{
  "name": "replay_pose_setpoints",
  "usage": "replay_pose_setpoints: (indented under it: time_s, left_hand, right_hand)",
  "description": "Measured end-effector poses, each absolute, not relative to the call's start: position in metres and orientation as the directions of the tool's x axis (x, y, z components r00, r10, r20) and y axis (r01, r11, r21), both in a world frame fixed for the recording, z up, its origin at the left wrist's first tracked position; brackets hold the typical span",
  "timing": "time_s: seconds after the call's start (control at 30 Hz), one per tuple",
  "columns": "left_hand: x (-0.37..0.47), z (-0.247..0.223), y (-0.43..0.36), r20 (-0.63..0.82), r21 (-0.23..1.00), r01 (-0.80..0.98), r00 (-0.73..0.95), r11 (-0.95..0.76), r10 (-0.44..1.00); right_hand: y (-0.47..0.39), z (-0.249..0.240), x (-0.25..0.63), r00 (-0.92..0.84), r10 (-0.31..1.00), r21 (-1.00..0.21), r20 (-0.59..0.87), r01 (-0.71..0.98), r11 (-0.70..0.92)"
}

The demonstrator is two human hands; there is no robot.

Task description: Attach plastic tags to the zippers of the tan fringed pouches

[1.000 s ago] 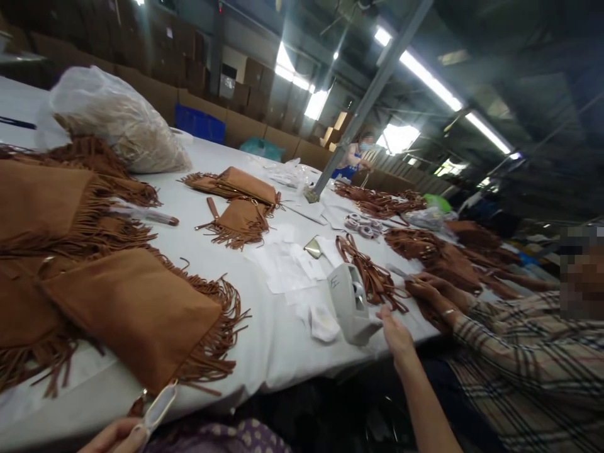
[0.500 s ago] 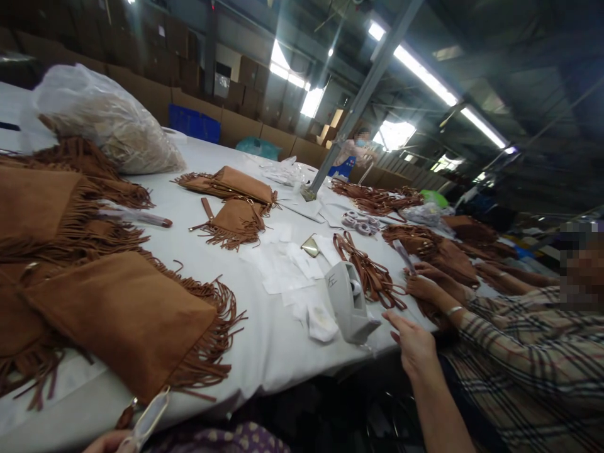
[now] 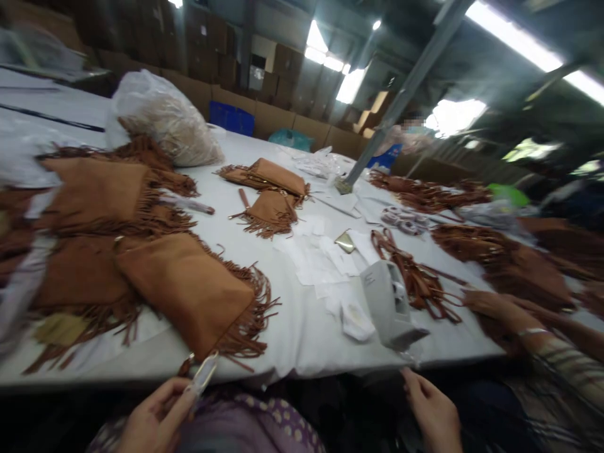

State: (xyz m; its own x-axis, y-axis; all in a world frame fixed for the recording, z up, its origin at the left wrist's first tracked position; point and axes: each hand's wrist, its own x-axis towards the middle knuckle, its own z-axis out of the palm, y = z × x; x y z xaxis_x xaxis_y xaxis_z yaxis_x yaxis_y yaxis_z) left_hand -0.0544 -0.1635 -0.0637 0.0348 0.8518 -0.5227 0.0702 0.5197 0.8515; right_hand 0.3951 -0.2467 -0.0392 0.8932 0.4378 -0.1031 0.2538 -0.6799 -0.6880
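Note:
My left hand [image 3: 163, 409] is closed in a pinch on a pale oblong piece with a gold rim [image 3: 205, 372], at the table's front edge. Touching or just beside that piece is the lower corner of a brown suede fringed bag [image 3: 189, 289], which lies flat on the table. My right hand [image 3: 430, 406] is just below the front edge, near a grey tape dispenser [image 3: 389, 308]. Its thumb and fingers are pressed together. Whether a bit of tape is between them, I cannot make out. Brown straps [image 3: 418, 283] lie in a bundle behind the dispenser.
More fringed bags [image 3: 101, 192] are piled at left, with a plastic bag of stuffing [image 3: 165, 119] behind them. White paper pieces [image 3: 316, 258] lie mid-table. A metal post [image 3: 401, 100] rises from the table. At right, a co-worker's arms [image 3: 533, 327] reach over brown bags.
The view has swung left and down, so the table things sit farther right. My left hand has come fully into view. My right hand's fingers, stretched towards the dispenser before, are now drawn together lower down.

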Motion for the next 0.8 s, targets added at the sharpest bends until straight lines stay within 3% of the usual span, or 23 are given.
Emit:
replay_pose_setpoints:
  time_s: [0.1, 0.2, 0.27, 0.37, 0.57, 0.7, 0.8]
  left_hand:
    - [-0.054, -0.057, -0.163, -0.361, 0.922, 0.168, 0.048, 0.349, 0.931]
    - [-0.055, -0.053, -0.163, -0.242, 0.924, 0.314, 0.038, 0.219, 0.969]
    - [-0.057, -0.053, -0.165, -0.209, 0.897, 0.404, 0.034, 0.178, 0.977]
    - [-0.059, -0.054, -0.169, -0.146, 0.884, 0.455, 0.055, 0.105, 0.988]
    - [-0.062, -0.053, -0.171, -0.053, 0.910, 0.413, 0.071, 0.019, 0.996]
    - [-0.064, -0.051, -0.170, -0.083, 0.924, 0.380, 0.089, 0.043, 0.993]
    - [-0.064, -0.054, -0.170, -0.135, 0.948, 0.301, 0.090, 0.102, 0.987]
  right_hand:
    - [-0.224, -0.040, 0.323, 0.652, 0.699, -0.738, -0.294, 0.310, -0.600]
    - [-0.197, -0.018, 0.228, 0.167, 0.914, -0.851, -0.371, 0.332, -0.406]
    - [-0.182, -0.002, 0.172, -0.082, 0.947, -0.914, -0.312, 0.299, -0.275]
    - [-0.165, 0.000, 0.119, -0.271, 0.925, -0.951, -0.268, 0.228, -0.208]
    - [-0.144, -0.042, 0.085, -0.237, 0.930, -0.932, -0.283, 0.297, -0.208]
    - [-0.142, -0.056, 0.083, -0.147, 0.925, -0.881, -0.350, 0.388, -0.272]
    - [-0.144, -0.058, 0.085, -0.093, 0.898, -0.858, -0.431, 0.352, -0.375]
